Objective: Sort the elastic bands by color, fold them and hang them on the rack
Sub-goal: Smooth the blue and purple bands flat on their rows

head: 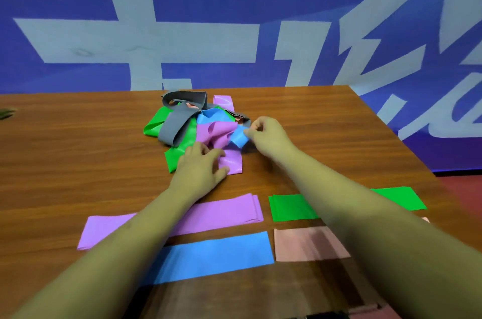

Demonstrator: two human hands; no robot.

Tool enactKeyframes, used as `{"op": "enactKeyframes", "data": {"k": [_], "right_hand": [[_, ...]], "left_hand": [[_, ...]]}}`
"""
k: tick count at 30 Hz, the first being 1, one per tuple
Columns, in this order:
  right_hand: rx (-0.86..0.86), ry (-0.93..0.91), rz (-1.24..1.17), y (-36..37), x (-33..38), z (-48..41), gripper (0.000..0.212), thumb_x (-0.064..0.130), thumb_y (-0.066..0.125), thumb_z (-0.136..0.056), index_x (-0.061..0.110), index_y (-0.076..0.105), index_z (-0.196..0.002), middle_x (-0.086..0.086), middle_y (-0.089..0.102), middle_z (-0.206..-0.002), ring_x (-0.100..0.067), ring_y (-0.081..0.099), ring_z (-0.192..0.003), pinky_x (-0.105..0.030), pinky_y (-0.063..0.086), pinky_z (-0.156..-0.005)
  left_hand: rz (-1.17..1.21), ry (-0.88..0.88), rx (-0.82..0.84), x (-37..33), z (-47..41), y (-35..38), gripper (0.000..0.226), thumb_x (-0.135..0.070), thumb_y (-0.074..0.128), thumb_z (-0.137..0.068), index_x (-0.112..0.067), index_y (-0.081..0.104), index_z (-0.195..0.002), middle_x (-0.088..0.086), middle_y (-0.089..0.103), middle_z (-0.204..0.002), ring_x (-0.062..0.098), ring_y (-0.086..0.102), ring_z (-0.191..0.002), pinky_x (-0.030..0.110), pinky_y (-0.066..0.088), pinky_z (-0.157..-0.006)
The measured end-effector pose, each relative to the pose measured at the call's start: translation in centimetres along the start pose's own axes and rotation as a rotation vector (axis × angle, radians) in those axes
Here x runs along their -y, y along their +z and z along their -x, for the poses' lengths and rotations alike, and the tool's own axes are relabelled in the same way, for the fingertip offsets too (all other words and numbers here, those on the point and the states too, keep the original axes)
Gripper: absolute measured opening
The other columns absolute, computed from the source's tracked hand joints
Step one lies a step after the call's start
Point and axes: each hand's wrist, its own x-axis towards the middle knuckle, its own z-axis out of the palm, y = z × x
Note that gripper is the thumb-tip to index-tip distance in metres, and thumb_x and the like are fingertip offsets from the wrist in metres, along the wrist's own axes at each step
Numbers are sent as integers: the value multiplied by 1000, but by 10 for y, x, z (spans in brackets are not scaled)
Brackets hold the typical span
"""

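Closest to me, the folded blue band (221, 253) lies flat on the desk (78, 149), with the pink band (300, 244), folded purple bands (224, 210) and folded green band (289, 206) around it. Beyond them sits the tangled pile (180, 123). The loose blue band (238, 139) sticks out of the pile's right side, its length running back and left under the grey band (173, 130). My right hand (268, 136) is at its free end, thumb and fingers pinching it. My left hand (200, 164) lies flat, fingers spread, pressing the crumpled purple band (233, 162). Drawing rightward along its length should free it, I judge.
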Motion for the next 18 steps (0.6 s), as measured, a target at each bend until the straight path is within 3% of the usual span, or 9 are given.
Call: {"op": "enactKeyframes", "data": {"k": [3,7,9,11,14,16,18], "right_hand": [[-27,-62,-183,-22,33,8,21,16,64,-89,16,53,-71,-4,64,-78,-18,62,-74,-35,52,-70],[-81,-220,-272,-56,79,24,17,18,67,-88,12,60,-75,0,59,-74,-10,55,-71,-30,48,-70],[-105,-284,-295,-72,97,35,15,19,70,-87,10,64,-76,6,57,-66,-3,50,-62,-20,43,-64],[-98,-324,-328,-85,112,47,15,18,72,-84,12,64,-72,10,57,-62,-1,49,-59,-16,41,-61],[-89,-346,-349,-101,128,64,14,21,75,-81,14,67,-71,3,60,-66,-8,52,-66,-27,43,-68],[-83,-344,-378,-110,138,78,15,21,75,-82,14,66,-71,-2,58,-69,-12,50,-67,-30,41,-65],[-90,-346,-414,-120,148,93,17,20,73,-84,15,65,-70,-2,57,-68,-10,48,-64,-24,40,-61]], "left_hand": [[142,-79,23,-4,-2,-11,41,-40,68,-84,-22,62,-120,11,56,-112,31,50,-113,39,41,-99],[352,-48,-180,-26,0,-49,25,-32,67,-87,-16,62,-105,0,58,-92,16,54,-88,34,45,-82],[424,13,-232,-41,-2,-72,30,-36,68,-87,-17,61,-110,-1,60,-96,11,54,-87,25,41,-76],[522,98,-249,-57,-3,-95,37,-37,71,-86,-18,62,-116,-4,63,-105,9,58,-96,20,43,-80],[593,188,-261,-83,2,-124,36,-39,72,-85,-17,64,-113,-4,62,-104,7,56,-94,10,40,-77],[593,219,-289,-99,7,-139,27,-35,70,-87,-15,67,-105,-4,60,-99,7,55,-91,12,41,-75],[688,204,-315,-111,13,-153,12,-28,66,-90,-17,68,-95,-10,64,-91,4,59,-85,21,45,-71]]}}
